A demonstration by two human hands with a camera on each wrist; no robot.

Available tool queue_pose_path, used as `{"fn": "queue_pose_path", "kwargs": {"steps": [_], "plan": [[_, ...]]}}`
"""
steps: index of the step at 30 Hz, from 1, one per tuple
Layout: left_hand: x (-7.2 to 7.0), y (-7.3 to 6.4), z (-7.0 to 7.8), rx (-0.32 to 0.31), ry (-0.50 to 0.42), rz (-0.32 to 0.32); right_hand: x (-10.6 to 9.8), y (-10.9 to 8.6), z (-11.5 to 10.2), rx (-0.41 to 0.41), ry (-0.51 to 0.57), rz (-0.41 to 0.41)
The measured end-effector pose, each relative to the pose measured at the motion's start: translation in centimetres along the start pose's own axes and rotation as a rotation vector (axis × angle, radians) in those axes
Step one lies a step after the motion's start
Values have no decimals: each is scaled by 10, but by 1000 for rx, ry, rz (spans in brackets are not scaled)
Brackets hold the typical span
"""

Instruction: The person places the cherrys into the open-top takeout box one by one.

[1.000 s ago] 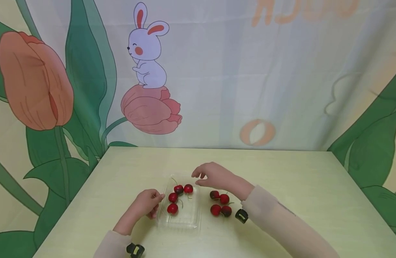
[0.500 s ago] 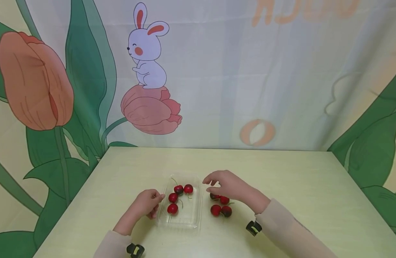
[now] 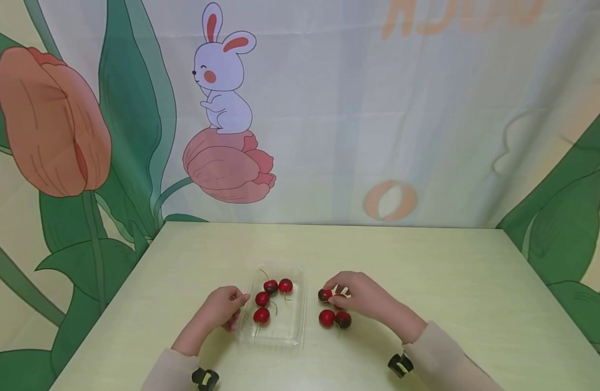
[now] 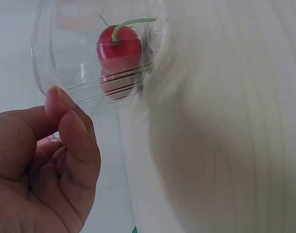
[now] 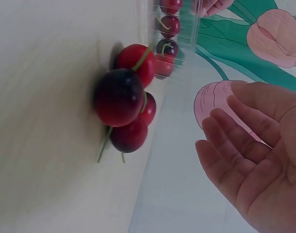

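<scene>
A clear plastic tray (image 3: 289, 327) lies on the table with several red cherries inside, such as the red cherry (image 3: 261, 316) near its left wall. At the tray's left rim, the thumb and forefinger of my left hand (image 3: 225, 308) pinch the edge; the left wrist view shows the fingertips at the rim beside a stemmed cherry (image 4: 119, 48). My right hand (image 3: 362, 294) hovers low over the loose cherries right of the tray, fingertips around a dark cherry (image 3: 324, 295). In the right wrist view the fingers (image 5: 218, 141) are relaxed and spread, holding nothing.
Two more loose cherries, one red (image 3: 326, 319) and one dark (image 3: 343, 320), lie in front of the right hand. The pale table (image 3: 451, 282) ends at a printed backdrop (image 3: 319, 108) with a rabbit and tulips.
My right hand has come from above the tray's upper right corner, moving right and down to the loose cherries. The left hand, the tray and the cherries have stayed in place.
</scene>
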State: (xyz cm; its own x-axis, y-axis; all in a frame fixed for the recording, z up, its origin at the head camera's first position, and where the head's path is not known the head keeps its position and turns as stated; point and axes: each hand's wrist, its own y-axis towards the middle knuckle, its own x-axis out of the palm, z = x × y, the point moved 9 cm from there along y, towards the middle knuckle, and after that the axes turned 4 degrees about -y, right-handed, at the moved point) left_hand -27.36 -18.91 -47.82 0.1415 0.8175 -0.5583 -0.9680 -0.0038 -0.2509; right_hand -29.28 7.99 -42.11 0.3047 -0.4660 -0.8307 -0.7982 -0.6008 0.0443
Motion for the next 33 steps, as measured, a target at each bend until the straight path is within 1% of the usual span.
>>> {"fn": "queue_pose_path", "kwargs": {"steps": [6, 13, 18, 25, 33], "plan": [[0, 0, 0, 2, -5, -3, 8, -9, 12, 37, 15, -2], [0, 1, 0, -3, -5, -3, 19, -17, 20, 14, 1, -20], [0, 2, -2, -8, -2, -4, 24, -21, 22, -7, -56, -47], [1, 2, -3, -24, -6, -5, 29, -26, 25, 36, -53, -69], [1, 2, -2, -13, 6, -2, 37, -26, 33, 65, -47, -71]]}}
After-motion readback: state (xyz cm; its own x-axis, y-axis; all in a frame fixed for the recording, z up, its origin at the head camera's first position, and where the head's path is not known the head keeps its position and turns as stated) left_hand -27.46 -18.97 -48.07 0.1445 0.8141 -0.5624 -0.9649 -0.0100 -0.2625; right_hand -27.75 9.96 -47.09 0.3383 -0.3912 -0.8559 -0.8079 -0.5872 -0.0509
